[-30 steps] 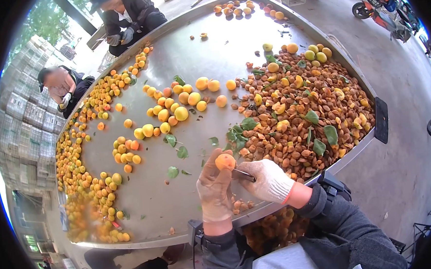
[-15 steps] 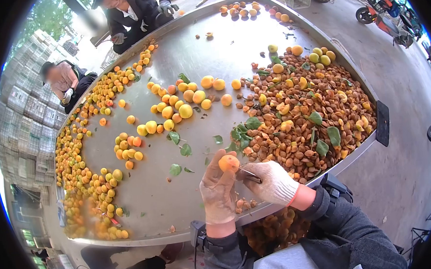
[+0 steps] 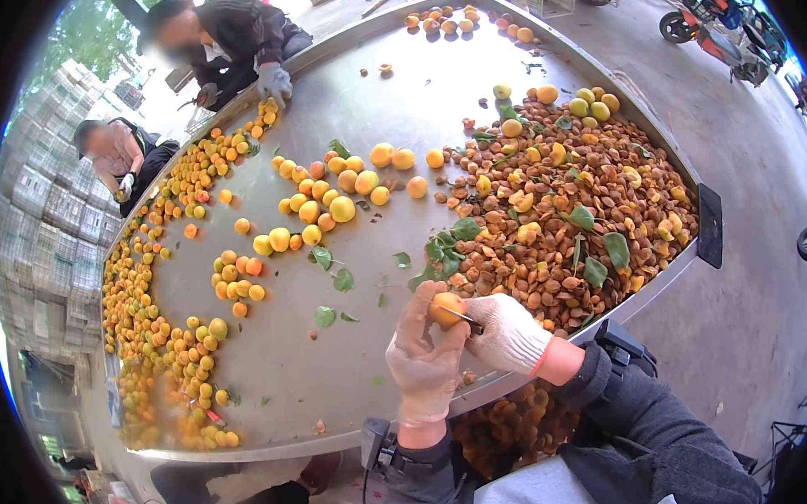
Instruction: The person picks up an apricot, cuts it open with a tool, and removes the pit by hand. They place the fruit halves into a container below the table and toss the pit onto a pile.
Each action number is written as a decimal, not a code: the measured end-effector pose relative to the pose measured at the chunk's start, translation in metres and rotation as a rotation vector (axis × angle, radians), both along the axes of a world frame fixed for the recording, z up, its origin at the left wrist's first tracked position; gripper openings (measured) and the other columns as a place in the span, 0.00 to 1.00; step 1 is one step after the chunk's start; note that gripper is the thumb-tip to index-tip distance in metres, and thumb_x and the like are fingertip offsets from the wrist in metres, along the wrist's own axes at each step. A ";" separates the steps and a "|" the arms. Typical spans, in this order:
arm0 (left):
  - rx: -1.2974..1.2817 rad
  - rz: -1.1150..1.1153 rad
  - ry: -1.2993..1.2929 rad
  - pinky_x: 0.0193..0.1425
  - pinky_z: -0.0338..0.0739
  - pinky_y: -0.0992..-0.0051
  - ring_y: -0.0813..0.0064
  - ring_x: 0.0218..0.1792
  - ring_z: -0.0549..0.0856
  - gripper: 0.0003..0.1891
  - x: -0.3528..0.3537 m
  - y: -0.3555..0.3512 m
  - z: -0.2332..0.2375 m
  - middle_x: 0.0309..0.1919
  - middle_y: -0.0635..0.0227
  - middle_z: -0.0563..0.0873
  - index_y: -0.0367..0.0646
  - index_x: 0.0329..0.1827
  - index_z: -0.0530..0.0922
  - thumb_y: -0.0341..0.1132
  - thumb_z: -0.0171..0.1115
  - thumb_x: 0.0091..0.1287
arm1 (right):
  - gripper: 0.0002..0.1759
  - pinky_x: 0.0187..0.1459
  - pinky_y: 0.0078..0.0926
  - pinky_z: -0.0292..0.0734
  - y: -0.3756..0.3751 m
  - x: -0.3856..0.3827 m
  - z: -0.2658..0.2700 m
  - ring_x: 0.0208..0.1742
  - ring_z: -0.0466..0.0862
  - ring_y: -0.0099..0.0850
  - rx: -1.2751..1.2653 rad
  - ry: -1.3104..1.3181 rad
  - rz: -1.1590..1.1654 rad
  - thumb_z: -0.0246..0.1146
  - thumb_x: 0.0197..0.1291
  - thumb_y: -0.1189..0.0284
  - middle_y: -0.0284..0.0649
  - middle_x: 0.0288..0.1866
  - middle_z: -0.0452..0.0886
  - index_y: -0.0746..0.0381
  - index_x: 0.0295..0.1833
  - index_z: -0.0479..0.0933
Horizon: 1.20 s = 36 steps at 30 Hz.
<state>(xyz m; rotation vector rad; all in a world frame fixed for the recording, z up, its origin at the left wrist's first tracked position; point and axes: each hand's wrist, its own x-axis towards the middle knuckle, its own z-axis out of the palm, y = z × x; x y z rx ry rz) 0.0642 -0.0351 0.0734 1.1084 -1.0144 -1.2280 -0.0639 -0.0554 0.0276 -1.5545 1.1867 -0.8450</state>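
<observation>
My left hand (image 3: pixel 425 365), in a pale glove, holds an orange-yellow apricot (image 3: pixel 447 310) between its thumb and fingers over the near edge of the metal table (image 3: pixel 329 393). My right hand (image 3: pixel 508 333), in a white knit glove, is closed around a small tool (image 3: pixel 470 323) with a dark tip, whose end meets the apricot's right side. Just beyond my hands lies a heap of brown pits (image 3: pixel 559 253) mixed with yellow pieces and green leaves. Whole apricots (image 3: pixel 342 208) sit in a loose group farther back.
Many more apricots (image 3: pixel 166 337) line the table's left side. A co-worker (image 3: pixel 241 32) reaches over the far left edge; another person (image 3: pixel 120 157) sits beyond. Stacked crates (image 3: pixel 41 207) stand at left, a motorbike (image 3: pixel 712 40) at upper right. Dark fruit halves lie below the near edge.
Both my hands have shifted slightly, and the apricot has turned and moved a little right against the tool. The co-worker at the far edge has leaned in, one gloved hand now at the apricots.
</observation>
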 end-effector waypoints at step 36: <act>0.000 -0.111 0.105 0.58 0.76 0.76 0.77 0.51 0.82 0.24 0.003 0.001 -0.010 0.51 0.65 0.84 0.36 0.64 0.72 0.37 0.65 0.68 | 0.10 0.34 0.27 0.78 0.011 0.004 0.020 0.31 0.84 0.34 -0.078 -0.001 -0.081 0.63 0.52 0.83 0.45 0.30 0.84 0.64 0.41 0.83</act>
